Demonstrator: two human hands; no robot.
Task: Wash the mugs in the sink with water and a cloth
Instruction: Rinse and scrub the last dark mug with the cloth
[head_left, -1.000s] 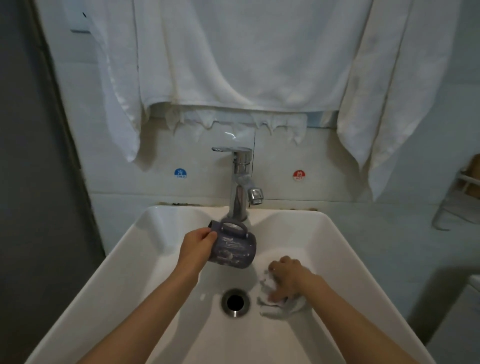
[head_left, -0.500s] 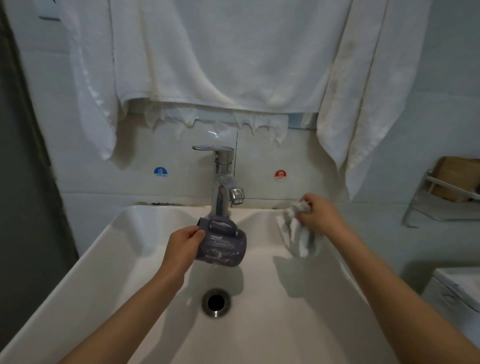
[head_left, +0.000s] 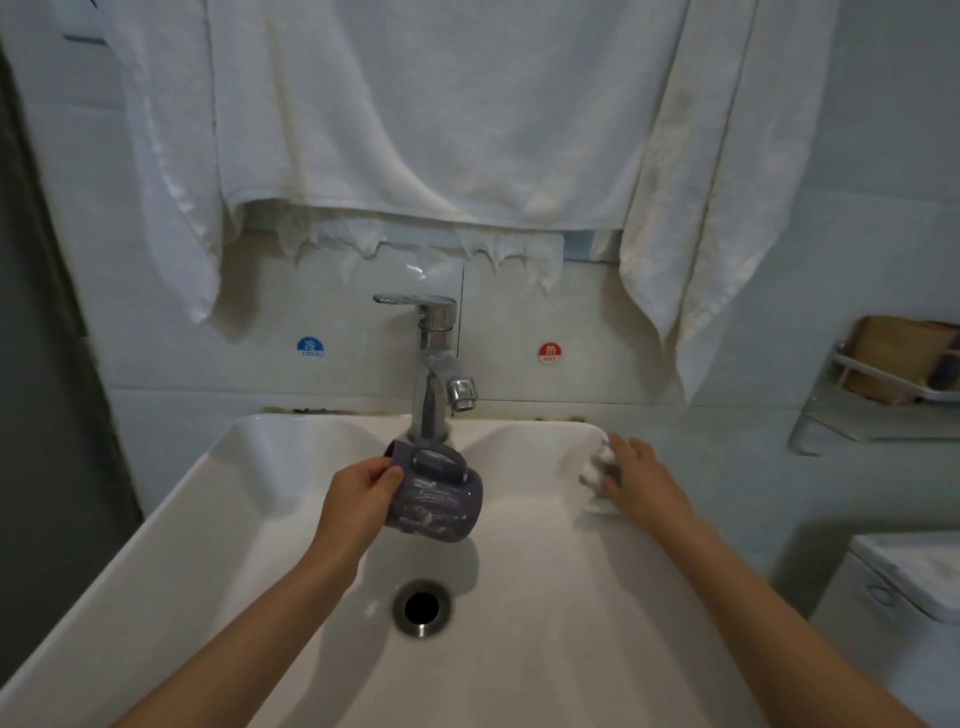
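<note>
My left hand (head_left: 358, 499) grips a dark purple mug (head_left: 439, 496) by its rim, tipped on its side with the handle up, held over the white sink (head_left: 208, 519) just below the chrome tap (head_left: 434, 364). No water stream is visible. My right hand (head_left: 641, 478) rests on a small white cloth (head_left: 597, 467) at the sink's back right rim, fingers spread over it. Part of the cloth is hidden under the hand.
The drain (head_left: 421, 607) lies in the sink's middle. White towels (head_left: 441, 114) hang on the wall above the tap. A metal shelf (head_left: 878, 410) with a brown item is mounted at right. A white toilet tank (head_left: 904, 577) stands at lower right.
My right hand lifted the cloth from the sink bottom near the drain, carried it up and right, and now presses it on the back right rim. The mug stayed in my left hand.
</note>
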